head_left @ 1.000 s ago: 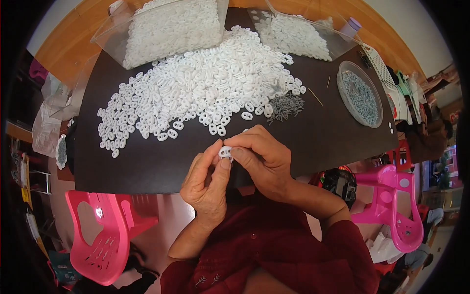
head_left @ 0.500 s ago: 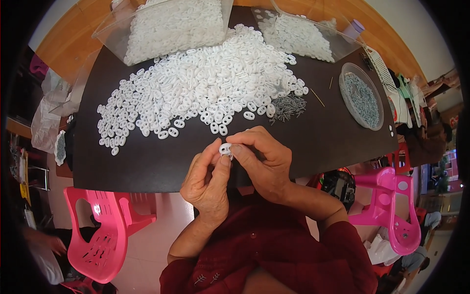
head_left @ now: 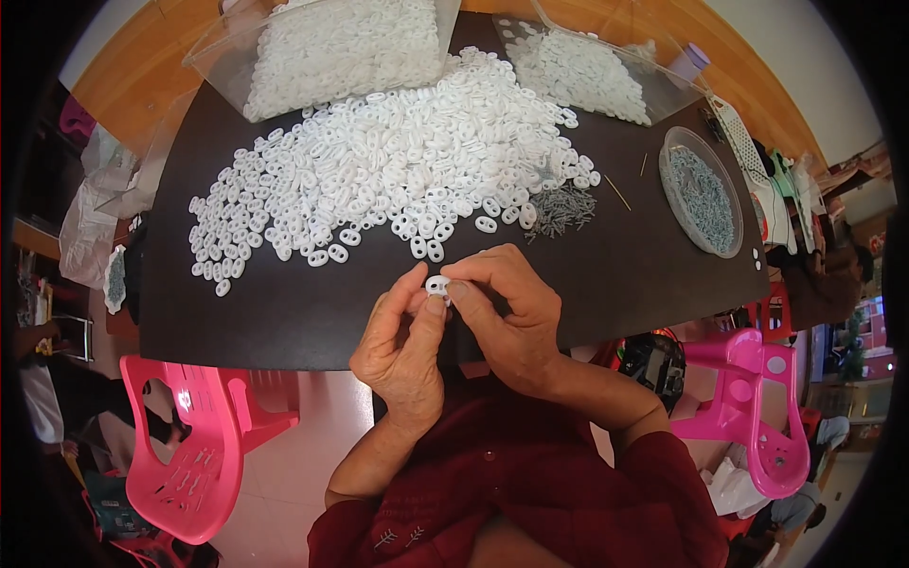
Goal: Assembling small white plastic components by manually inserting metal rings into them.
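Just over the near edge of the dark table, I pinch a small white oval two-holed plastic piece (head_left: pixel 436 284) between both hands. My left hand (head_left: pixel 402 355) holds it from the left and below, thumb against its lower part. From the other side, my right hand (head_left: pixel 511 312) grips it between thumb and forefinger. My fingertips cover part of it. Beyond my hands spreads a big heap of similar white pieces (head_left: pixel 379 161). Beside its right end lies a small pile of thin grey pins (head_left: pixel 563 210).
At the back stand two clear bins, the left bin (head_left: pixel 350 57) and right bin (head_left: pixel 582 80), full of white parts. A round clear tub (head_left: pixel 699 194) of grey pins sits right. Two thin sticks (head_left: pixel 617 192) lie nearby. Pink chairs (head_left: pixel 189 454) flank me; a person sits far right.
The view has shifted slightly. Both hands keep their pinch on the white piece, which has tilted a little between the fingertips. A person at the far left has moved.
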### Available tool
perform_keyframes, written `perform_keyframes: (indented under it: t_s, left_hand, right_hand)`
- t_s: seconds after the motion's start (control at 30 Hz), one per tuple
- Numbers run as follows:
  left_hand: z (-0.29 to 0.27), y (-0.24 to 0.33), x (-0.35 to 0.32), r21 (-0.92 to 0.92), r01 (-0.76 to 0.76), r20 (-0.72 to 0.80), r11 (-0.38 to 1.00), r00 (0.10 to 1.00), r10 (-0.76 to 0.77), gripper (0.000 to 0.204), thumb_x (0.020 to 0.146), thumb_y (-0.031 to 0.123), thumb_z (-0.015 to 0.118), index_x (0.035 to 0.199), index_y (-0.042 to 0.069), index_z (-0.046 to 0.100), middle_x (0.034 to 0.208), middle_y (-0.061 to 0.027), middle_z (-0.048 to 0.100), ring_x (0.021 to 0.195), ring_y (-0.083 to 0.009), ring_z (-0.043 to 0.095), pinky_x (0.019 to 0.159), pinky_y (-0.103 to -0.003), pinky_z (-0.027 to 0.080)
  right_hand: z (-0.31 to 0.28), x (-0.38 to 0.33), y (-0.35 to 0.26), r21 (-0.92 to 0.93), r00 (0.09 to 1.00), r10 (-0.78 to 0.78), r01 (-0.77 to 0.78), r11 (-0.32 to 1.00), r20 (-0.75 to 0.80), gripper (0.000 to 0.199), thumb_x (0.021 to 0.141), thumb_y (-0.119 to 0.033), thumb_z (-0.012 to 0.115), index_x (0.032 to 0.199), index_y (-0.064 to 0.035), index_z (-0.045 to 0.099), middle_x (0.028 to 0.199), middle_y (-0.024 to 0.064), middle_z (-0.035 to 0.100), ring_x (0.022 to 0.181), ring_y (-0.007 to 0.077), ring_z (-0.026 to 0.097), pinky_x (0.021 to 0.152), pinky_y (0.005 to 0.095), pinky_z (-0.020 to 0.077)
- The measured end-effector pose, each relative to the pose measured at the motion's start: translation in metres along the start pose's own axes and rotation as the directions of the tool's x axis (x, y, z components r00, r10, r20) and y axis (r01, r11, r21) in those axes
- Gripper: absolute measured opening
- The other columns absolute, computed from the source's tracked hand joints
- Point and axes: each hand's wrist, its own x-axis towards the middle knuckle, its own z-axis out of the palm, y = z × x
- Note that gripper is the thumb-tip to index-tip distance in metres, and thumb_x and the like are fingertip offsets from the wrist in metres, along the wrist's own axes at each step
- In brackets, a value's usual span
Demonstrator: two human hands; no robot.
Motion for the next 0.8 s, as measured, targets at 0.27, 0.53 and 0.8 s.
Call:
perform_keyframes:
  t_s: [0.27,0.53,0.8]
  left_hand:
    - [-0.003,0.006,0.000,-0.140,0.092,0.007,0.986,0.996,-0.092,0.028,0.084,-0.005,0.062,0.112,-0.006,0.061,0.083,-0.0059,0.063,0.069,-0.0100,0.056,0.065,-0.022,0.047]
    - [-0.003,0.017,0.005,-0.216,0.212,0.099,0.953,0.976,-0.195,0.025,0.087,-0.003,0.061,0.111,-0.006,0.062,0.089,-0.0077,0.065,0.076,-0.0115,0.059,0.074,-0.023,0.050]
    - [-0.010,0.008,0.004,-0.226,0.092,0.201,0.970,0.979,-0.046,0.025,0.088,0.006,0.063,0.110,-0.006,0.062,0.094,-0.0097,0.064,0.080,-0.0122,0.059,0.074,-0.023,0.048]
  right_hand:
    - [-0.013,0.009,0.003,-0.115,0.973,-0.159,0.180,0.977,0.169,0.019,0.077,0.002,0.067,0.095,-0.0023,0.064,0.084,0.0063,0.060,0.072,0.0162,0.054,0.060,0.0258,0.0443]
    - [-0.020,0.016,0.007,-0.061,0.915,-0.330,0.352,0.934,0.233,0.035,0.067,-0.004,0.077,0.099,-0.0024,0.063,0.084,0.0047,0.061,0.069,0.0160,0.052,0.058,0.0273,0.0429]
    - [-0.023,0.012,0.003,0.008,0.939,-0.290,0.294,0.956,0.187,0.032,0.069,-0.002,0.076,0.098,-0.0006,0.064,0.082,0.0053,0.063,0.066,0.0160,0.053,0.057,0.0272,0.0426]
